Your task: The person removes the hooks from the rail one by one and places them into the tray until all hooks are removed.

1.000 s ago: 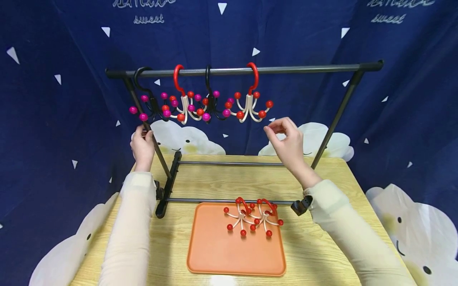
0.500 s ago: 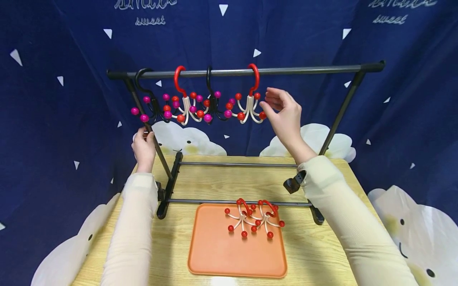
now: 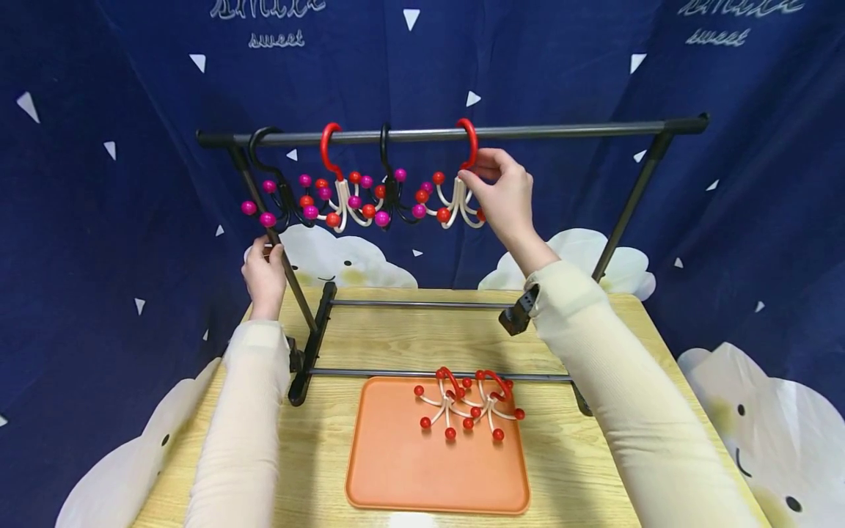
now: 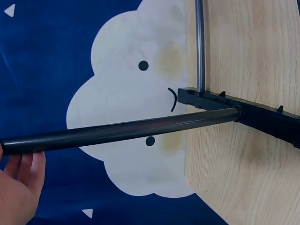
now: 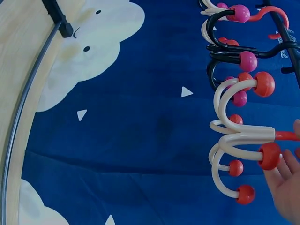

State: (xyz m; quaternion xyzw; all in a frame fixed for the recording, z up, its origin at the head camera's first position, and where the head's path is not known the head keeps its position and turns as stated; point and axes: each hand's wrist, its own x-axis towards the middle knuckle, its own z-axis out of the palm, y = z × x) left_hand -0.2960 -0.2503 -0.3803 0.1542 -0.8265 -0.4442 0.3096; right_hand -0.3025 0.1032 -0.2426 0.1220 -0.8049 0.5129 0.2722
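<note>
My left hand (image 3: 264, 279) holds the left upright post (image 4: 140, 129) of a black garment rack, its fingertips (image 4: 37, 164) against the post's lower side. My right hand (image 3: 505, 191) is at the neck of the rightmost hanging hanger (image 3: 458, 198), a white octopus-style hanger with a red hook and red balls. In the head view its thumb touches the top of the white stem. In the right wrist view the red neck lies between thumb and fingers (image 5: 283, 171). To its left hang a black hanger (image 3: 391, 192), another white one (image 3: 342, 194) and another black one (image 3: 285, 199).
The rack's top rail (image 3: 561, 132) spans the scene. Below, an orange tray (image 3: 409, 469) on the wooden table (image 3: 310, 469) bears two white hangers (image 3: 447, 400) with red hooks, their arms overlapping. A blue curtain (image 3: 561, 66) hangs behind.
My right hand has moved up and left from beside the rightmost hanger to its neck. My left hand has stayed at the post. The hangers hang nearly as before.
</note>
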